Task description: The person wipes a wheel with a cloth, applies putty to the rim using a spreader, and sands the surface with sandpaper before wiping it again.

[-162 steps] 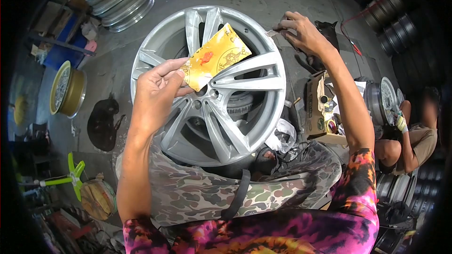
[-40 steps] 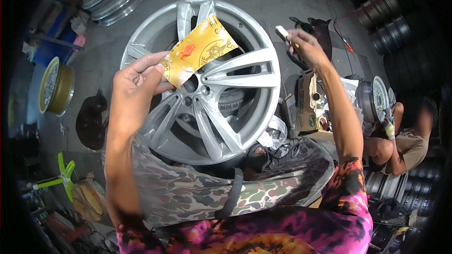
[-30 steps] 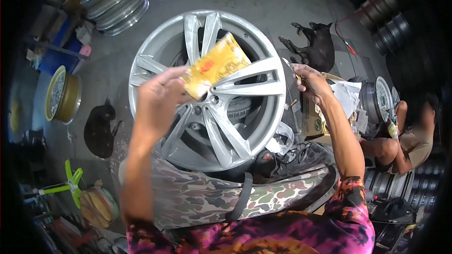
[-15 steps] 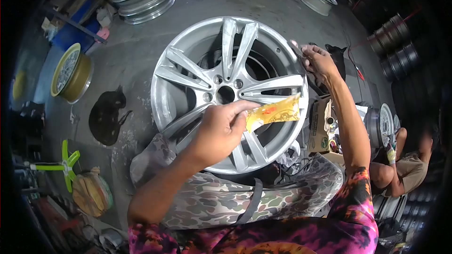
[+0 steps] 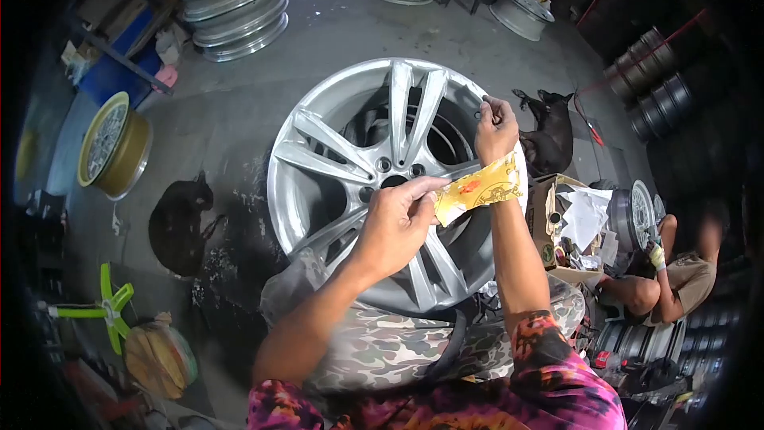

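Note:
A silver alloy wheel (image 5: 430, 103) with paired spokes lies face up in front of my knees. My left hand (image 5: 390, 227) pinches a yellow printed sheet (image 5: 479, 189) between thumb and fingers, above the wheel. An orange-red smear and some whitish patches show on the sheet. My right hand (image 5: 496, 134) has its fingers curled at the wheel's upper right rim, and its forearm passes beneath the sheet. Whatever sits in those fingers is too small and too hidden to name.
Two black dogs (image 5: 181, 223) (image 5: 549, 137) lie on the floor on either side. A cardboard box (image 5: 544, 227) of papers stands right of the wheel. Another person (image 5: 676, 283) sits at the far right. Stacked rims (image 5: 235, 12) and a gold wheel (image 5: 119, 151) are at the left.
My right hand has moved left and down from beyond the wheel's edge to its rim. The sheet is still in my left hand. The whole view has shifted slightly.

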Available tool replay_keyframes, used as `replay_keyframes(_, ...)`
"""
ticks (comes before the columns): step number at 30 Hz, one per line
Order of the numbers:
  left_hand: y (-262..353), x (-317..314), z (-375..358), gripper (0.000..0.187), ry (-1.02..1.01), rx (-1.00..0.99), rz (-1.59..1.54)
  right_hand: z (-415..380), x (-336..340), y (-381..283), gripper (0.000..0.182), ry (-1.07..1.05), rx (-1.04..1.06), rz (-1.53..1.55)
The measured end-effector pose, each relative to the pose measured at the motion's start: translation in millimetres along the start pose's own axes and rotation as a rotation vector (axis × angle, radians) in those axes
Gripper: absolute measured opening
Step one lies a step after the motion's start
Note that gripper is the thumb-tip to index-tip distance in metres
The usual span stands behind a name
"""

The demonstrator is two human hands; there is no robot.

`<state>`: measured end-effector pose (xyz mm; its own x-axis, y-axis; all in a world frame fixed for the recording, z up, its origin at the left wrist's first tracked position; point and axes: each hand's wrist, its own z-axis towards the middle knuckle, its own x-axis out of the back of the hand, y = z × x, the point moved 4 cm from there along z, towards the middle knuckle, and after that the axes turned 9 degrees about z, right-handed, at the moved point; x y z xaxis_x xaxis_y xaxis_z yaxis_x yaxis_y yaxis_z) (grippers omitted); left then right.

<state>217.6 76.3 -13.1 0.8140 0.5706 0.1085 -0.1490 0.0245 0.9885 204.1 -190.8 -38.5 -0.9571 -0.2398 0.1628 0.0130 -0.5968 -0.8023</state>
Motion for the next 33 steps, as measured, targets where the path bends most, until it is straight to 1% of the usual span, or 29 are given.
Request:
replay_keyframes(2,2,1,-2,0.026,0.015,-0.005,-0.041,2,-2,-4,0.020,0.029,-0.021,-0.011)
replay_keyframes(4,5,1,-3,0.027,0.023,0.001,-0.071,1,0,-12,0.022,0.136,0.048,-0.107)
replay_keyframes(5,8,3,-5,0.026,0.072,-0.011,-0.132,-1,2,-20,0.021,0.171,0.074,-0.164)
replay_keyframes(6,11,5,-6,0.025,0.121,-0.023,-0.192,-1,6,-18,0.021,0.175,0.075,-0.163)
replay_keyframes(8,15,8,-9,0.026,0.109,-0.009,-0.212,-3,11,-18,0.022,0.140,0.127,-0.240)
replay_keyframes(9,16,8,-12,0.026,0.131,-0.008,-0.235,-4,16,-14,0.023,0.117,0.068,-0.246)
replay_keyframes(12,22,10,-16,0.027,0.153,0.001,-0.250,-4,28,-15,0.026,0.115,0.063,-0.177)
replay_keyframes(14,26,8,-19,0.028,0.152,0.025,-0.194,0,36,-23,0.026,0.115,0.067,-0.201)
replay_keyframes(18,20,7,-18,0.028,0.166,0.056,-0.200,1,39,-18,0.027,0.098,0.112,-0.122)
replay_keyframes(20,20,5,-17,0.028,0.153,0.052,-0.208,-1,44,-22,0.028,0.088,0.104,-0.114)
replay_keyframes(21,19,6,-16,0.028,0.149,0.053,-0.218,-1,48,-18,0.028,0.119,0.064,-0.081)
replay_keyframes(22,18,6,-16,0.028,0.148,0.055,-0.219,0,50,-19,0.028,0.118,0.062,-0.083)
replay_keyframes(24,17,6,-17,0.028,0.154,0.057,-0.215,-1,57,-21,0.027,0.163,0.039,-0.210)
replay_keyframes(26,16,7,-17,0.028,0.156,0.064,-0.204,-1,53,-18,0.027,0.157,0.015,-0.216)
replay_keyframes(28,17,6,-19,0.028,0.154,0.066,-0.192,-4,46,-23,0.026,0.138,0.123,-0.124)
replay_keyframes(30,14,9,-19,0.028,0.175,0.080,-0.209,-3,45,-25,0.026,0.142,0.136,-0.157)
replay_keyframes(32,18,10,-19,0.028,0.177,0.080,-0.196,-4,53,-30,0.025,0.209,0.158,-0.142)
replay_keyframes(33,19,10,-20,0.028,0.179,0.083,-0.185,-4,59,-31,0.025,0.221,0.122,-0.160)
